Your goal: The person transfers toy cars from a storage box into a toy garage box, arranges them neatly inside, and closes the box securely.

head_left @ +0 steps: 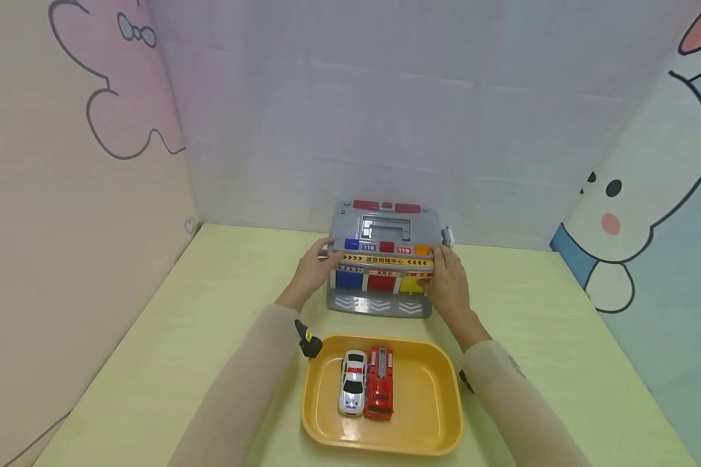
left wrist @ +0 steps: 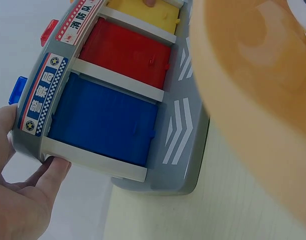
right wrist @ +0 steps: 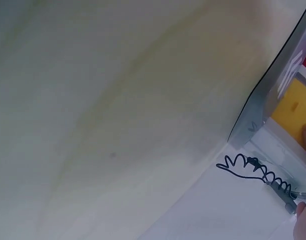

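Observation:
A grey toy garage point(head_left: 380, 262) stands at the back of the table, with a blue door point(left wrist: 105, 120), a red door point(left wrist: 127, 54) and a yellow door point(head_left: 411, 285) along its front. My left hand point(head_left: 312, 271) grips its left upper corner, the thumb under the roof edge in the left wrist view. At the opposite end, my right hand point(head_left: 451, 288) holds the roof's right corner, fingers on top and thumb against the yellow door. From the garage's right side hangs a dark coiled cord point(right wrist: 235, 162) with a grey handset-like piece point(right wrist: 283, 197).
A yellow tray point(head_left: 429, 402) lies between my forearms, in front of the garage. Inside it, a white police car point(head_left: 353, 384) and a red fire truck point(head_left: 380, 383) sit side by side. Cloth walls point(head_left: 327, 123) with cartoon figures surround the pale green table point(head_left: 210, 324).

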`<state>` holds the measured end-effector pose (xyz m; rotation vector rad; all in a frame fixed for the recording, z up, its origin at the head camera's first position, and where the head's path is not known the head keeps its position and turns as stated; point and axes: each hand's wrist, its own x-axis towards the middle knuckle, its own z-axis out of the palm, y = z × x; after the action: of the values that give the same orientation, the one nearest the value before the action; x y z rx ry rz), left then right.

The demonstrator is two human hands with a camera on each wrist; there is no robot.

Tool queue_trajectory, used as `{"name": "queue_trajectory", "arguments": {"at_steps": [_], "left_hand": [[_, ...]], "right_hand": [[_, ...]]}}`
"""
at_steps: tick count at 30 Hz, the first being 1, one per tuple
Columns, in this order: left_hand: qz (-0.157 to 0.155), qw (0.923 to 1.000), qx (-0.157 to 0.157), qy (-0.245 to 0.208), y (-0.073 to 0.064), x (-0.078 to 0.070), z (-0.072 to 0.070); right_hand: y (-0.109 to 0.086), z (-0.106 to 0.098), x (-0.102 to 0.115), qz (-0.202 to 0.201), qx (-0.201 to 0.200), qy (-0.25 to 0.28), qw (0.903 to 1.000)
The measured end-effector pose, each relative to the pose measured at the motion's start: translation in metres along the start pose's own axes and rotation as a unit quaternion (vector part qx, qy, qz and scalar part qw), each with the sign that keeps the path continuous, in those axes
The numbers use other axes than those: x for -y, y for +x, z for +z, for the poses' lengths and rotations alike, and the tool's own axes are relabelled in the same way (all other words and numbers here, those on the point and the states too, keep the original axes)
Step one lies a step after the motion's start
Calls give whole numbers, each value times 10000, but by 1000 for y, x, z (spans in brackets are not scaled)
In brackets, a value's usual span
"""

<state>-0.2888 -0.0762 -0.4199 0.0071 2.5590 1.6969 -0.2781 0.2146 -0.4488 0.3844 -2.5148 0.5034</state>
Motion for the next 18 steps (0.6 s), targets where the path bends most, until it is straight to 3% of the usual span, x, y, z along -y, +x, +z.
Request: {"name": "queue_trajectory", "arguments": {"at_steps": [18], "left_hand": [[20, 10000, -9, -8, -2, -2, 0]], "right_hand": [[5, -16, 7, 309, 641, 166, 9973]]}}
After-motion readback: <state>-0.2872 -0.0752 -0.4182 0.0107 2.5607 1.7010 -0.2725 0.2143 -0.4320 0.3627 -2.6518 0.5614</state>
